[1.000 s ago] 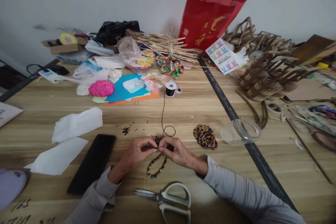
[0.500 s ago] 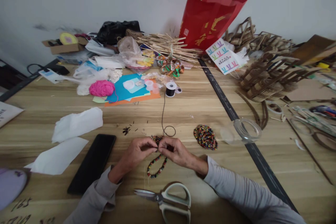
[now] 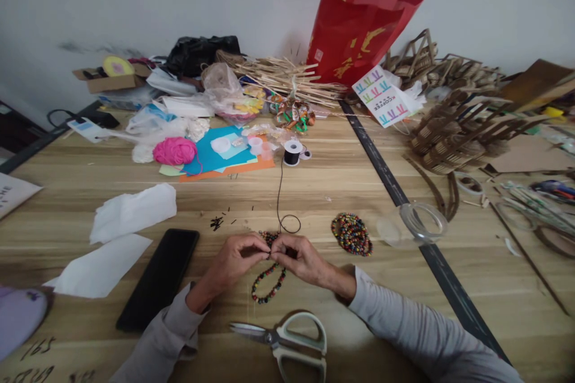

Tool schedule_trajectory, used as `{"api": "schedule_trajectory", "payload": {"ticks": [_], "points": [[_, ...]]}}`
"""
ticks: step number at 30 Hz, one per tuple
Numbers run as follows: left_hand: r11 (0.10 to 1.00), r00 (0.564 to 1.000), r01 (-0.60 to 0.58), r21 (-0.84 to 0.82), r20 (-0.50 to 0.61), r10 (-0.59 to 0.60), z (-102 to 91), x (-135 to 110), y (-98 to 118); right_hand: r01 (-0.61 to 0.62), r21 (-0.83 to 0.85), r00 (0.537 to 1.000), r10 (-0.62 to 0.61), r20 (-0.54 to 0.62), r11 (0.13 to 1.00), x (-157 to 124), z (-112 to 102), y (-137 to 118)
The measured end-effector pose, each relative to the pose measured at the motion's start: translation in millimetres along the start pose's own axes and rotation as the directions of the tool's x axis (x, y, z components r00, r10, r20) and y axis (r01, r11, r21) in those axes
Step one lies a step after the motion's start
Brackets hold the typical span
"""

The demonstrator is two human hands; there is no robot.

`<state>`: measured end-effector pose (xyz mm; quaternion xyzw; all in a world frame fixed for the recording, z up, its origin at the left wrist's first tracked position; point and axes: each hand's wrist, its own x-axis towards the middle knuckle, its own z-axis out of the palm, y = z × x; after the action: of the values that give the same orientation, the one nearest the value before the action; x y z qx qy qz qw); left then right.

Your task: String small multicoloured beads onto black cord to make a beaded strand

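My left hand (image 3: 233, 263) and my right hand (image 3: 300, 258) meet fingertip to fingertip over the wooden table (image 3: 341, 185), both pinched on a string of coloured beads (image 3: 268, 283) that hangs in a loop below them. A thin black cord (image 3: 279, 191) runs from my hands up to a black spool (image 3: 291, 153). More loose beads lie just behind my fingers. A pile of finished bead strings (image 3: 351, 233) sits to the right of my right hand.
Scissors (image 3: 287, 342) lie near the front edge. A black phone (image 3: 158, 279) and white paper sheets (image 3: 130, 210) are at left. Pink yarn (image 3: 173, 151), coloured paper, a red bag (image 3: 359, 21), woven baskets (image 3: 458, 125) and clear tape rolls (image 3: 422, 221) crowd the back and right.
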<state>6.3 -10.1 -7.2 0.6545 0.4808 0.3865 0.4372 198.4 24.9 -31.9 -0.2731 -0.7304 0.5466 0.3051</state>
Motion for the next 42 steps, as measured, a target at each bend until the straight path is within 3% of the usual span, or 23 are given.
{"api": "schedule_trajectory", "payload": {"ticks": [8, 19, 26, 35, 42], "points": [[0.993, 0.993, 0.114, 0.017, 0.008, -0.114, -0.5, -2.8, -5.9, -0.03, 0.089, 1.0, 0.031, -0.002, 0.996, 0.6, 1.0, 1.0], [0.991, 0.991, 0.135, 0.006, -0.002, -0.135, 0.2, -2.1, -4.0, -0.035, 0.072, 0.999, 0.033, 0.027, 0.997, 1.4, -1.0, -2.4], [0.993, 0.993, 0.118, 0.004, -0.028, -0.118, -0.9, -1.9, -2.4, -0.013, 0.1, 1.0, 0.013, 0.007, 0.995, 0.7, 0.3, -1.0], [1.0, 0.999, 0.002, 0.01, -0.039, -0.002, -1.2, -0.4, -3.5, -0.127, 0.257, 0.992, 0.129, 0.01, 0.958, 1.1, 5.1, 6.4], [0.999, 0.999, -0.027, 0.021, -0.037, 0.027, -0.7, -1.3, -2.6, -0.083, 0.128, 0.996, 0.085, -0.013, 0.988, 0.7, 2.3, 4.9]]}}
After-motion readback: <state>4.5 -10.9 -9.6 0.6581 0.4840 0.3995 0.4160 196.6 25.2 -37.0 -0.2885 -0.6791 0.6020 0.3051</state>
